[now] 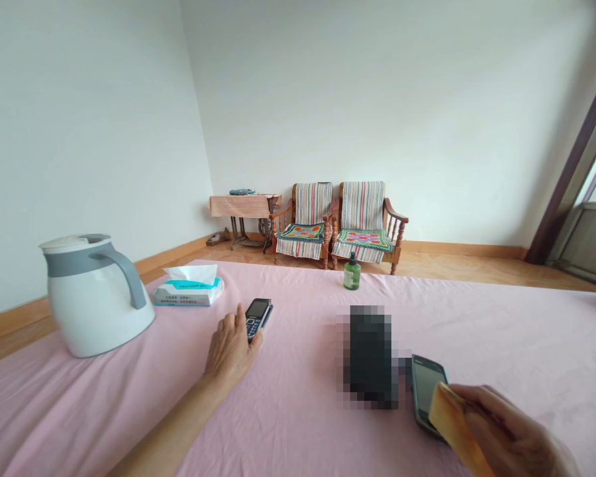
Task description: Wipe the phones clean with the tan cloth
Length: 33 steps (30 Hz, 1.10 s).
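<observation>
My left hand (232, 348) is closed around the lower part of a dark keypad phone (259, 310) on the pink cloth, with its screen up. At the lower right, my right hand (509, 424) pinches a flat yellow-tan piece (449, 417), perhaps a folded cloth; its exact kind is unclear. That piece covers the near right part of a smartphone (430, 384), which lies face up on the cloth. Between the hands is a dark blurred-out object (371, 354), its details hidden by pixelation.
A pink cloth (288, 397) covers the surface. On it stand a white and grey jug (92, 298) at left, a tissue pack (187, 291) and a green pump bottle (352, 275). Beyond are two wooden armchairs (365, 205) and a cloth-covered sewing table (243, 206).
</observation>
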Available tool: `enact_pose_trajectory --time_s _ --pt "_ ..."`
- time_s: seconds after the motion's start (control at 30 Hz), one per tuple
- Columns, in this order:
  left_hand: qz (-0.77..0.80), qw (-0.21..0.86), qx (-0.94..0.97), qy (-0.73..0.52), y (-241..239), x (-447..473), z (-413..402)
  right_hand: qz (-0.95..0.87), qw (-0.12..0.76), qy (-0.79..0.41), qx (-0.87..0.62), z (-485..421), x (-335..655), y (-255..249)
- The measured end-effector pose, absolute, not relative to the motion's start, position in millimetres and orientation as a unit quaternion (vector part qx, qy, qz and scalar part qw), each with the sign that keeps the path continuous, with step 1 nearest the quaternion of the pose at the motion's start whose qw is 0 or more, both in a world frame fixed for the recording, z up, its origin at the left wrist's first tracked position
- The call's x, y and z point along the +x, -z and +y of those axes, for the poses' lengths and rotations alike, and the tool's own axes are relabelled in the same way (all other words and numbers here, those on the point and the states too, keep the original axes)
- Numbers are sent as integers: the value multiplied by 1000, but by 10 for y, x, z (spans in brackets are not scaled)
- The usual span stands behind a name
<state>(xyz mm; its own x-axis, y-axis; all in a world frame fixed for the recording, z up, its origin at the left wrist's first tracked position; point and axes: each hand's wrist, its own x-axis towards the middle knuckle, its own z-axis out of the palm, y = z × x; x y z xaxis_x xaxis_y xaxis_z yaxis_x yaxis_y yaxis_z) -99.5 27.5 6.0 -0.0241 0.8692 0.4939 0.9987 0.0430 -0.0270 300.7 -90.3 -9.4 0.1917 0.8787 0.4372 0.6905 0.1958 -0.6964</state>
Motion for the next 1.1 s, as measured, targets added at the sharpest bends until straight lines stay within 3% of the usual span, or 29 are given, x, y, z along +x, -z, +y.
enact_pose_trajectory --time_s 0.2,0.37,0.5,0.67,0.9,1.1 --pt "-637 233 -680 277 -188 -924 205 -545 493 -136 -664 -951 2942 -25" --pt "-447 226 -746 439 -250 -729 50 -403 570 -299 -651 -998 2861 -209" --pt "-317 68 -831 451 -301 -294 -293 -375 602 -336 -620 -985 2834 -252" --pt "-247 -208 -881 345 -253 485 -790 -389 605 -350 -600 -962 2834 -191" --pt "-318 -412 -815 254 240 1133 -918 -417 602 -315 -604 -958 2844 -173" --pt "-380 -581 -620 367 70 1422 -972 -446 578 -289 -619 -924 2808 -140"
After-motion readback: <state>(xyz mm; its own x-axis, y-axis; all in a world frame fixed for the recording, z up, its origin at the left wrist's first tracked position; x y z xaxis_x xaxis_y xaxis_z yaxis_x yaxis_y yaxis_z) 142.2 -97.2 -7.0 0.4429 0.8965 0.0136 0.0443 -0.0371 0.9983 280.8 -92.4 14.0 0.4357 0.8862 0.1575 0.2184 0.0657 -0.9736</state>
